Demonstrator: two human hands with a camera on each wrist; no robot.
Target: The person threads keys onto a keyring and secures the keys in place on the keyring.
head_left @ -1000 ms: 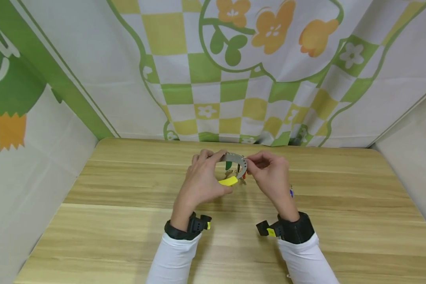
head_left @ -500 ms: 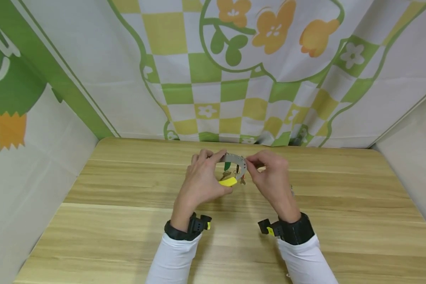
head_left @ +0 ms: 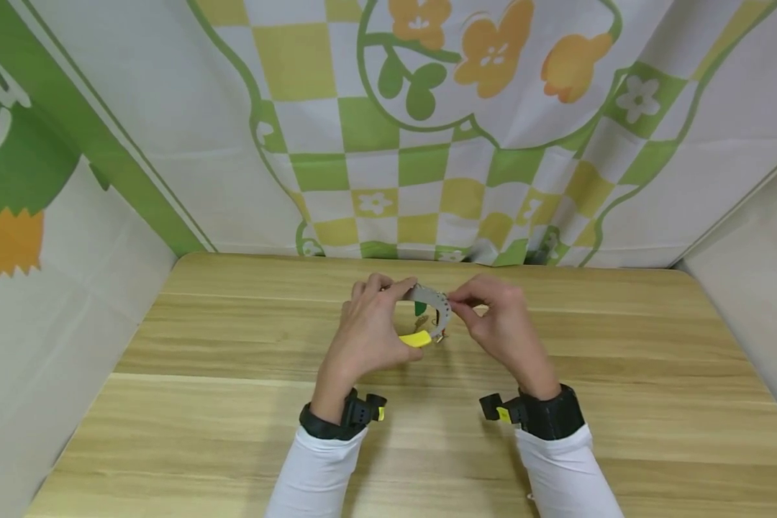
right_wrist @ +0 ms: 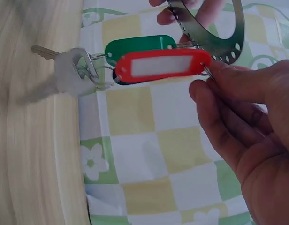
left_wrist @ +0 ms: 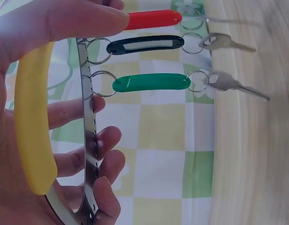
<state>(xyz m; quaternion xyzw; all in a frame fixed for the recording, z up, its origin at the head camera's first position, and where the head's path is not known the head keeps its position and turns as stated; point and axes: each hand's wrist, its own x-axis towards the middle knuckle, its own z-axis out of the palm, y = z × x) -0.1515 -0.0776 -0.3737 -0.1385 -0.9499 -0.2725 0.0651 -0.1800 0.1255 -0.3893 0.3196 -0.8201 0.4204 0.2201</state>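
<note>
My left hand (head_left: 369, 327) grips a key holder, a curved metal plate (left_wrist: 89, 140) with a row of holes and a yellow handle (left_wrist: 34, 117). Its fingers are bent around the plate. From split rings on the plate hang a green key tag (left_wrist: 151, 82) and a black key tag (left_wrist: 147, 45), each with a key (left_wrist: 224, 81). My right hand (head_left: 498, 309) pinches the small ring of a red key tag (right_wrist: 163, 65) between thumb and forefinger, right at the plate's holed edge. The red tag's key (right_wrist: 72, 75) is blurred. Whether its ring is through a hole, I cannot tell.
Both hands are over a wooden table (head_left: 233, 432). A checked, flowered cloth (head_left: 421, 165) hangs behind its far edge. A small pale thing (head_left: 529, 496) lies beside my right sleeve, mostly hidden.
My right forearm has swung slightly outward while its fingertips stay at the plate. The holder has tipped and dropped a little. A small blue thing beside the right wrist has gone from sight.
</note>
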